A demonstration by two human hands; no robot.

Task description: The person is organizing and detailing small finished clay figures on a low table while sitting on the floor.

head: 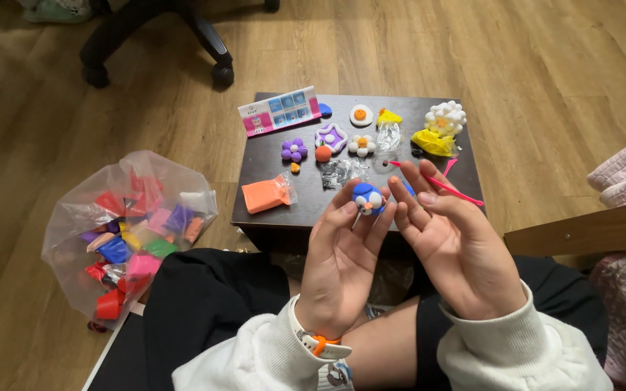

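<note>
I log: left hand [342,253], fingers closed on a blue clay figure [367,198] held up above the near edge of the dark worktop [269,181]. Right hand [458,246], gripping a pink stick [443,185], fingertips touching the figure. On the worktop: orange clay packet [264,195], purple flower [294,150], white flower [361,145], yellow clay [432,142]. On the floor, left: clear bag of coloured clay [128,232].

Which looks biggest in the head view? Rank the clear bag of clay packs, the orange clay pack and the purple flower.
1. Clear bag of clay packs, by far.
2. Orange clay pack.
3. Purple flower, though it lies slightly farther from the camera.
</note>
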